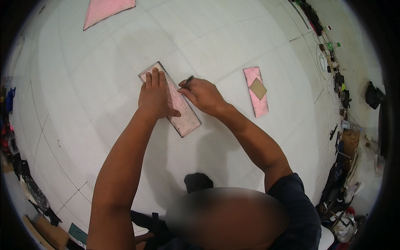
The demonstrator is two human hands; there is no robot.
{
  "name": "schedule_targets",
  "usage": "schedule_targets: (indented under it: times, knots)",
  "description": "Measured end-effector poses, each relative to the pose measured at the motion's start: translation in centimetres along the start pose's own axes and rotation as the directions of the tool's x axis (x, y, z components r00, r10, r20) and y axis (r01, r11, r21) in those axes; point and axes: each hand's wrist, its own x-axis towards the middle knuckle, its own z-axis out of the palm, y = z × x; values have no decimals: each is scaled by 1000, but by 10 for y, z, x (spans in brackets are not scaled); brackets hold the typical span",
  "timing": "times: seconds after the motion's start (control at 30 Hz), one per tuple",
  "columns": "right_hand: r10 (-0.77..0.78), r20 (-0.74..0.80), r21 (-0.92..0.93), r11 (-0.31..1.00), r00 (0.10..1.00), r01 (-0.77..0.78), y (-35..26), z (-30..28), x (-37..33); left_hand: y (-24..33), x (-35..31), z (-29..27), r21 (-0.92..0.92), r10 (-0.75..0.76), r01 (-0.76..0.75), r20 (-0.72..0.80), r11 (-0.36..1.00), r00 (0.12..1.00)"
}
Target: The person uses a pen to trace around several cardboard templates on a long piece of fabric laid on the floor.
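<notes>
A long pale pink rectangular board [185, 121] with dark edges and faint scribbled dark lines lies slanted in front of me. My left hand [155, 95] presses flat on its upper half, fingers stretched forward and thumb out to the side. Beside the board's right edge, my right hand [204, 95] is closed in a pinch on a short dark stick [189, 79]. Its exact kind is hard to make out, as the fingers cover most of it. The right fingertips are at or very near the board's edge; whether they touch it I cannot tell.
To the right lies a smaller pink strip [261, 109] with a brown diamond-shaped piece [258, 89] on it. Another pink panel [109, 11] lies at the far left on the white surface [225, 46]. Cables, bottles and bags line the right side; more clutter [31, 187] sits at left.
</notes>
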Motion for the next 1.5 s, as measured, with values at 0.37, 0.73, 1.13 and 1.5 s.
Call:
schedule_targets:
  times: [0.37, 0.73, 1.13, 1.5]
  knots:
    - [222, -28, 241, 948, 975, -209, -40, 39, -136, -1, 0, 2, 16, 8, -7, -24, 1000, 1000]
    - [164, -68, 198, 969, 984, -148, -53, 48, -131, -1, 0, 4, 9, 7, -6, -29, 1000, 1000]
    - [354, -221, 152, 933, 909, -327, -21, 25, -136, -3, 1, 6, 11, 10, -10, -24, 1000, 1000]
    - [-170, -179, -152, 978, 969, 143, -57, 55, -147, -2, 1, 7, -6, 12, -12, -36, 1000, 999]
